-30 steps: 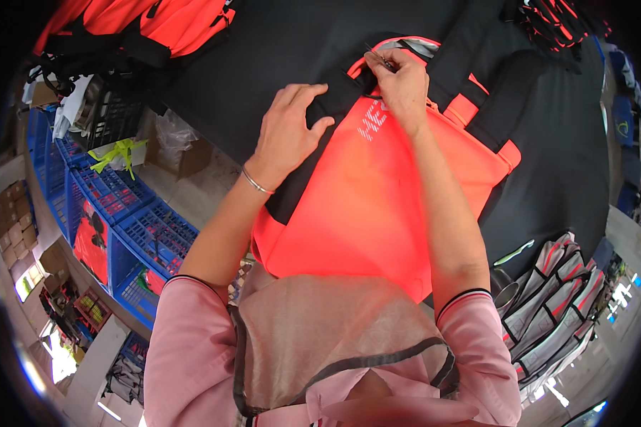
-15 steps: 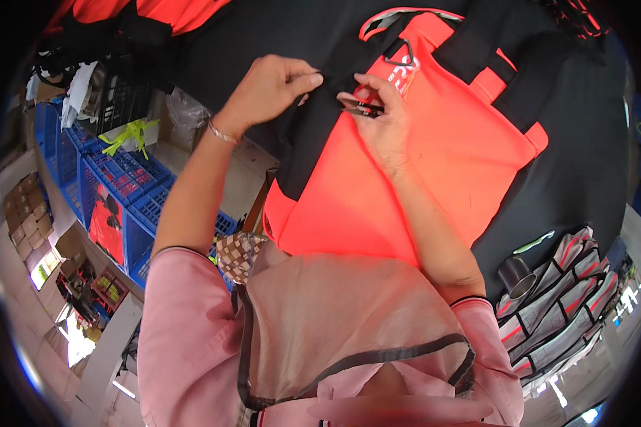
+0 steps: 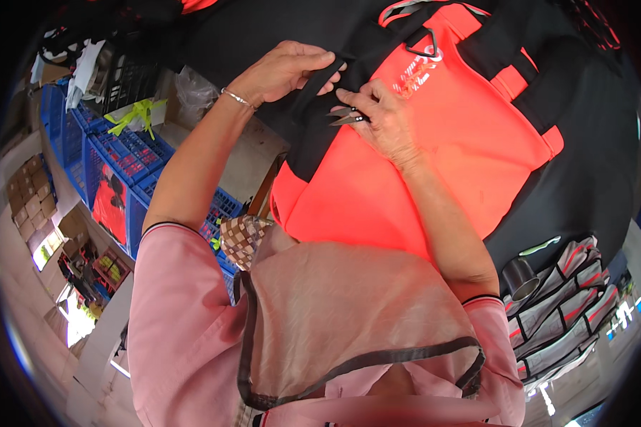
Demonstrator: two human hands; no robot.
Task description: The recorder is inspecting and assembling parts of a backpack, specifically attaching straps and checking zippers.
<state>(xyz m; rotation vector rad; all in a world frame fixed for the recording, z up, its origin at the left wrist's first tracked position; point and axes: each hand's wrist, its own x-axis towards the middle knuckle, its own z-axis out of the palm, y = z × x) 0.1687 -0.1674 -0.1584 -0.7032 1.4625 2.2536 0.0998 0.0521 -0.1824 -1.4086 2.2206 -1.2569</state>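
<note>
Spread before me is a bright orange-red fabric piece with black straps and edging (image 3: 377, 188), its far end carrying a black triangular ring (image 3: 421, 44) and white print. My left hand (image 3: 288, 71) pinches a dark strip of the black edging (image 3: 319, 84) between thumb and fingers, just off the piece's left side. Close to its right, my right hand (image 3: 383, 122) is closed round a small pair of scissors (image 3: 347, 116). Their blades stand apart and point left, toward the black edging, with the handles partly hidden in my palm.
Black fabric (image 3: 584, 135) covers the table around the piece. At right lie a metal cup (image 3: 520, 279), a light green-handled tool (image 3: 540, 246) and a stack of grey, red-striped strips (image 3: 563, 306). Blue plastic crates (image 3: 132, 167) stand at left, with yellow-green ties (image 3: 137, 117) nearby.
The scissors have turned so their opened blades now point left, clearly visible. My left hand has moved slightly right, lifting a dark strip. The view has shifted a little.
</note>
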